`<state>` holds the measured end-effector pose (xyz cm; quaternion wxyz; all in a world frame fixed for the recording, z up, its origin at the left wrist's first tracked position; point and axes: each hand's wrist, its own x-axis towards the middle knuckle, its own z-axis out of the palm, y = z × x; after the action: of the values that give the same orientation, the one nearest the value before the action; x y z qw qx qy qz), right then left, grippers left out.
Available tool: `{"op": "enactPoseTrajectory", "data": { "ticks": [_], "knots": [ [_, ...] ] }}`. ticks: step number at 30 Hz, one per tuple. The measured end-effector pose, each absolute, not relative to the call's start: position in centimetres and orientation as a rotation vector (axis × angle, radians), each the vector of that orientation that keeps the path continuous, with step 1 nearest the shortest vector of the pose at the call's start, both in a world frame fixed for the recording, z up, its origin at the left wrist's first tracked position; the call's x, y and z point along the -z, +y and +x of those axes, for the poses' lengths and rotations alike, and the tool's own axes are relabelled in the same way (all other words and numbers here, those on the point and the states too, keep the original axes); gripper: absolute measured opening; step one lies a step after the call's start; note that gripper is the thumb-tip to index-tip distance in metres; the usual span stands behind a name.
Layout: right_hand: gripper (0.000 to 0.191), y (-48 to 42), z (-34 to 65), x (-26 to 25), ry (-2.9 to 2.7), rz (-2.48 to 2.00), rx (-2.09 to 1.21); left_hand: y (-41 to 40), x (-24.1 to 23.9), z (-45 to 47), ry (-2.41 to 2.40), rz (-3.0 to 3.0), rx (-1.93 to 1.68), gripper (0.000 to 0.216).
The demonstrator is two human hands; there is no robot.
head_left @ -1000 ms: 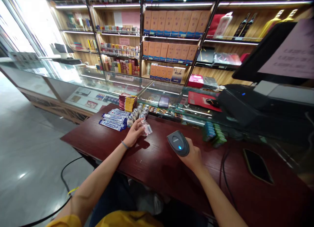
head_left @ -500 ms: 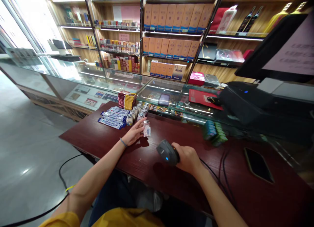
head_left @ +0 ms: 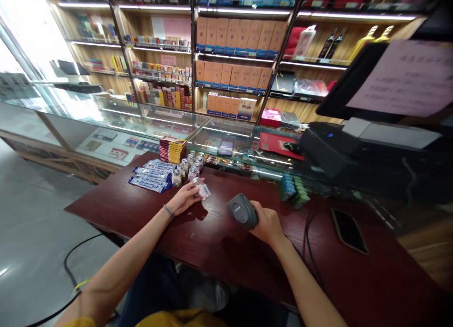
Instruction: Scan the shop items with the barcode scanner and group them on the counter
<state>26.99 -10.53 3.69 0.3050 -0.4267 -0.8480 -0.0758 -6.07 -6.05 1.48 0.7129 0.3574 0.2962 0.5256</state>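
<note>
My left hand (head_left: 184, 199) rests on the dark red counter (head_left: 148, 213) and pinches a small clear bottle (head_left: 204, 190) with a white label, tilted on its side. My right hand (head_left: 267, 223) grips a dark grey handheld barcode scanner (head_left: 242, 211), its head pointing left toward the bottle, a short gap between them. Behind the left hand stand several more small bottles (head_left: 191, 165), with blue-and-white packets (head_left: 150, 175) to their left.
A stack of red and yellow packs (head_left: 172, 149) sits behind the bottles. Green and blue rolls (head_left: 293, 190) lie right of the scanner, a black phone (head_left: 348, 230) further right, and cables (head_left: 311, 242). A glass display case (head_left: 219, 133), a black till unit (head_left: 329, 145) and stocked shelves stand behind.
The scanner came down from an upright hold and now points left at the bottle. The bottle, upright half a second ago, is tilted in my left fingers. The view shifted slightly.
</note>
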Motion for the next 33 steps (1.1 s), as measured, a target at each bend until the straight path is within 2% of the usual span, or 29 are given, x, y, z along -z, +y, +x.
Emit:
{"op": "enactPoseTrajectory", "data": {
  "ticks": [4, 13, 20, 28, 33],
  "knots": [
    [0.043, -9.9, 28.4, -3.7, -2.000, -1.288, 0.142, -5.2, -2.4, -4.1, 0.657, 0.705, -1.204, 0.036],
    [0.040, -8.3, 32.4, -3.9, -1.396, -1.408, 0.064, 0.0, -2.2, 7.6, 0.550, 0.619, -1.179, 0.038],
    [0.041, -7.6, 35.7, -4.0, -1.081, -1.390, -0.032, 4.6, -0.3, 17.4, 0.738, 1.067, -1.175, 0.047],
    [0.041, -7.1, 37.6, -4.1, -0.871, -1.329, -0.004, 8.9, 1.8, 25.2, 1.065, 1.585, -1.283, 0.035],
    [0.043, -7.1, 37.8, -4.3, -0.822, -1.326, -0.032, 10.0, 2.7, 27.3, 1.155, 1.671, -1.321, 0.034]
  ]
}}
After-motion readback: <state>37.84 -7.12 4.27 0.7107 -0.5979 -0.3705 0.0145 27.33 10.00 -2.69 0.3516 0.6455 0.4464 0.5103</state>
